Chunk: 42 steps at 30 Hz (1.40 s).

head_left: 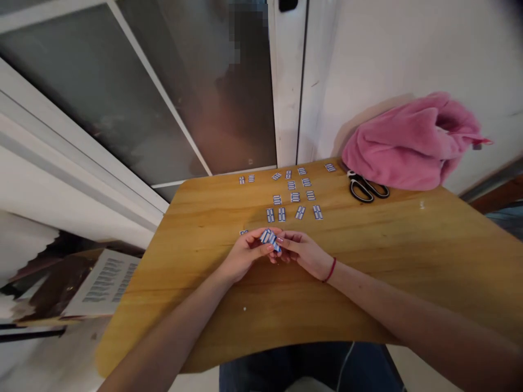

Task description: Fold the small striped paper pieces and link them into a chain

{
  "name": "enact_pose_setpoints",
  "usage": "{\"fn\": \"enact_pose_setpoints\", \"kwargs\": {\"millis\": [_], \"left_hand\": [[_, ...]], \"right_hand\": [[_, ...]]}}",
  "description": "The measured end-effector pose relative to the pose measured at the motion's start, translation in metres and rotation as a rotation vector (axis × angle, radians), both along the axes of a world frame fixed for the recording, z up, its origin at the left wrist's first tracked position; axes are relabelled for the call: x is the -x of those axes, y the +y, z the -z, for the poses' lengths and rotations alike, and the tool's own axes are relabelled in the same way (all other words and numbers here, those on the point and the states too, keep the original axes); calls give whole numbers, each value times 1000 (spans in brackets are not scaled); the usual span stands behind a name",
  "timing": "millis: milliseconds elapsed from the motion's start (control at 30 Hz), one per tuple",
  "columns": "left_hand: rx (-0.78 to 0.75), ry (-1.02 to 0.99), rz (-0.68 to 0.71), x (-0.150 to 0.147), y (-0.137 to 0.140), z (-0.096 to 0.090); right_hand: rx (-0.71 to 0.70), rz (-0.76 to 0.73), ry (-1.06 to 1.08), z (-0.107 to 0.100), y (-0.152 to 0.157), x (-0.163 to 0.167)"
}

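Both hands meet over the middle of the wooden table (pixel 196 218). My left hand (pixel 249 251) is closed around a small bunch of blue-and-white paper pieces (pixel 268 237), its thumb lying on top of them. From the other side, my right hand (pixel 300 249) pinches the same pieces with thumb and fingers; a red band circles that wrist. Beyond the hands, several similar blue-and-white pieces (pixel 295 197) lie spread out in loose rows. One more piece (pixel 244 232) shows partly behind my left hand. How many pieces the hands hold is hidden.
Black-handled scissors (pixel 362 188) lie at the back right, partly under a pink plush bag (pixel 402 141) against the wall. A framed glass door (pixel 163 92) stands behind the table's far edge. Left of the table, on the floor side, is a cardboard box (pixel 102 283).
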State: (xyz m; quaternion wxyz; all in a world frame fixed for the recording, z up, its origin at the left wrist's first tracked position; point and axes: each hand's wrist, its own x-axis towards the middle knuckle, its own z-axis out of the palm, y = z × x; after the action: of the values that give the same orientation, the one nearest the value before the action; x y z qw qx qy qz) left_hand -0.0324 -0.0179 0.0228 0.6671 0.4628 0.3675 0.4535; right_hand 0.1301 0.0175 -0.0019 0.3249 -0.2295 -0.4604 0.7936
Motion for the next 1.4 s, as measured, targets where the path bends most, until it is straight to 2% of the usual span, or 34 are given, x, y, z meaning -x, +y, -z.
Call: {"fn": "enact_pose_setpoints", "kwargs": {"millis": [167,367,667,1033,1400], "left_hand": [[1,-32,39,2,0,4],[28,-74,2,2,4,11],[133,-166,53,-1,0,3],[111,-173,64,-1,-2,6],[49,-136,2,-3,-4,5]], "right_hand": [[52,-26,16,3,-5,0],[40,-13,-9,1,-4,0],[100,-49,-22,2,1,-2],[116,-123,15,-1,-1,-2],[115,-124,24,3,-1,-1]]}}
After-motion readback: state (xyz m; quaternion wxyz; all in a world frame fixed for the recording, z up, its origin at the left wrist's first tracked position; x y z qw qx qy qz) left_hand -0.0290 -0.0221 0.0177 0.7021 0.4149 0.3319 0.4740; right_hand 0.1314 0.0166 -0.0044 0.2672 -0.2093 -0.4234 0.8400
